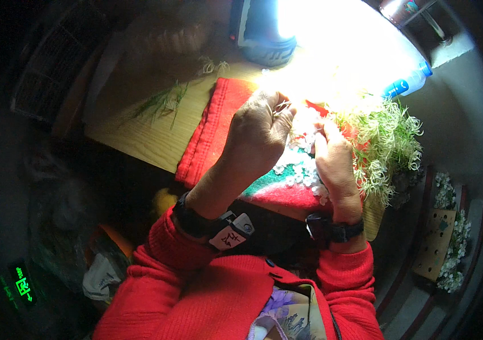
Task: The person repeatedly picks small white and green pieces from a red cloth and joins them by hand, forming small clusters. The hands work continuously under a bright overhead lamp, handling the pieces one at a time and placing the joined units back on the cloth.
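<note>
My left hand (258,131) is over the folded red cloth (205,142), its fingers pinched around thin pale artificial stems (282,107). To its right, my right hand (336,159) has its thumb and fingertips closed on a small pale piece, which glare makes hard to make out. Below and between the hands, many small white artificial flowers (303,172) lie loose on a green and red patch of the cloth (267,183). Beside my right hand spreads a pile of pale green artificial sprigs (388,140).
A very bright light washes out the table's far side, near a dark round stand (269,53). A plastic bottle (409,83) lies at the far right. More sprigs (167,102) rest on the wooden tabletop (139,138). At lower right, a holed board (436,242) sits beside white flower bunches (454,255).
</note>
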The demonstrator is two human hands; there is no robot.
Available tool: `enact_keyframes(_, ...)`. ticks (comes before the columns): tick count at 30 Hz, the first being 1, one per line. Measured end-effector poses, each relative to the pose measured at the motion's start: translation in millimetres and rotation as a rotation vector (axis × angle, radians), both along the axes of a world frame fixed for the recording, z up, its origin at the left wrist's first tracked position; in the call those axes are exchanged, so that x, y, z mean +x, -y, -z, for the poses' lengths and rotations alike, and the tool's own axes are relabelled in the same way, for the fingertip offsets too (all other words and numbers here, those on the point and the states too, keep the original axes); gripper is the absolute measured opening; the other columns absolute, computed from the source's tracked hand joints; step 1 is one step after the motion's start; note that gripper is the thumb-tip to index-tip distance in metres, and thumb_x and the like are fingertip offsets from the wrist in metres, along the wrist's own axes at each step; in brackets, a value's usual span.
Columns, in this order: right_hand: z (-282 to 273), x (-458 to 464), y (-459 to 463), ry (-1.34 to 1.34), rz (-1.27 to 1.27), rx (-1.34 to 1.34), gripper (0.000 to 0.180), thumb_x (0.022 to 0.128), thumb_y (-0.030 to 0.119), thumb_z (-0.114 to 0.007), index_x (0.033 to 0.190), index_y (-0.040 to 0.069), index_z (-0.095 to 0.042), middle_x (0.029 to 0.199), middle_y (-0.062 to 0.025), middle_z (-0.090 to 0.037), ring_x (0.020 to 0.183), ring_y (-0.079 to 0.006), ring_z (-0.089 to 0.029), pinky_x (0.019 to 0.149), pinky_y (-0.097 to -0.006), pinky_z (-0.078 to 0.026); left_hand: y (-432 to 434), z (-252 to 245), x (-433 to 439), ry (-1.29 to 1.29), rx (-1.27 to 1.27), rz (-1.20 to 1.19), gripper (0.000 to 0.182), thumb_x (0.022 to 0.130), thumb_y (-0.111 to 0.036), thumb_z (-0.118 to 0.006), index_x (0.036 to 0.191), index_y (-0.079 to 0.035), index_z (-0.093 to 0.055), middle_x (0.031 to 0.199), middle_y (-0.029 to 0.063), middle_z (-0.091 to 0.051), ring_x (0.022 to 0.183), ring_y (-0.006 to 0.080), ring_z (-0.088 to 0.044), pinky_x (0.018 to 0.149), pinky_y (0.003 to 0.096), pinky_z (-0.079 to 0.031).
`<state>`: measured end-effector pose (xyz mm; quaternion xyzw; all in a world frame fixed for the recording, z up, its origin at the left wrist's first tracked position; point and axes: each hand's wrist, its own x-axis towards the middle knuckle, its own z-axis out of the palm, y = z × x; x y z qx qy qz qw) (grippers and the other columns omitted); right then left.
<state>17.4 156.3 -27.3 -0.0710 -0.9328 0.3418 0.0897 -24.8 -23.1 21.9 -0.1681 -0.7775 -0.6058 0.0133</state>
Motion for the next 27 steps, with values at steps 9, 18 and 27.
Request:
enact_keyframes(9,-17.9,2.8,1.7,0.004,0.105,-0.231,0.02,0.093,0.004,-0.052,0.11,-0.002,-0.059,0.085,-0.0065,-0.065,0.066,-0.0102,-0.059,0.063,-0.0257,-0.049,-1.7,2.7,-0.7,-0.015,0.008,-0.005,0.01,0.093,-0.008,-0.057,0.093,0.001,-0.058,0.075,0.0069,-0.059,0.07,0.0097,-0.055,0.063,0.0267,-0.046)
enact_keyframes(18,-22.1,14.3,1.3,-0.136,-0.059,0.134,0.021,0.084,-0.003,-0.058,0.104,0.0,-0.064,0.096,-0.0155,-0.064,0.078,-0.0219,-0.065,0.072,-0.0319,-0.053,-3.9,6.0,-0.6,-0.012,0.033,-0.01,0.009,0.093,-0.008,-0.057,0.095,0.001,-0.058,0.073,0.0048,-0.059,0.065,0.0076,-0.054,0.058,0.0249,-0.044)
enact_keyframes(27,-18.5,10.8,13.6,0.068,-0.144,0.199,0.021,0.086,0.01,-0.06,0.106,0.003,-0.064,0.091,-0.0199,-0.065,0.086,-0.0343,-0.064,0.078,-0.04,-0.05,-6.7,9.7,-2.0,-0.009,0.032,0.028,0.009,0.093,-0.008,-0.057,0.095,0.001,-0.058,0.075,0.0051,-0.06,0.064,0.0073,-0.055,0.055,0.0237,-0.046)
